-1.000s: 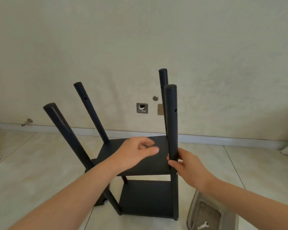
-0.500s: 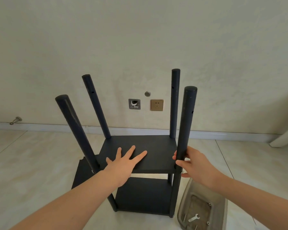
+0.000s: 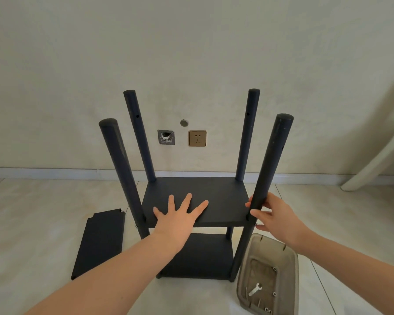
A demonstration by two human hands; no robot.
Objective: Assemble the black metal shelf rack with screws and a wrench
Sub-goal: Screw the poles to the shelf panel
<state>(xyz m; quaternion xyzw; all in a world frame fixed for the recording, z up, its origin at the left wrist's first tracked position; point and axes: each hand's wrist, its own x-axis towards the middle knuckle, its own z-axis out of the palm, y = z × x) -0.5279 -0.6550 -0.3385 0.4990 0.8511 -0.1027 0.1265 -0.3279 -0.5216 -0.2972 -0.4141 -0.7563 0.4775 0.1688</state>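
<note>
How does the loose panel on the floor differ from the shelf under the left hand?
The loose panel lies flat on the floor, joined to nothing; the upper shelf sits raised between four posts, one gripped by the right hand. The left hand presses flat on the upper shelf; nothing touches the loose panel. The loose panel's corner notches show; the upper shelf's corners meet posts. Both are flat, black, rectangular.

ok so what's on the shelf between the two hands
Nothing. The left hand lies flat on the middle shelf, the right hand grips the front right post, and the head view shows bare shelf top between them.
</note>
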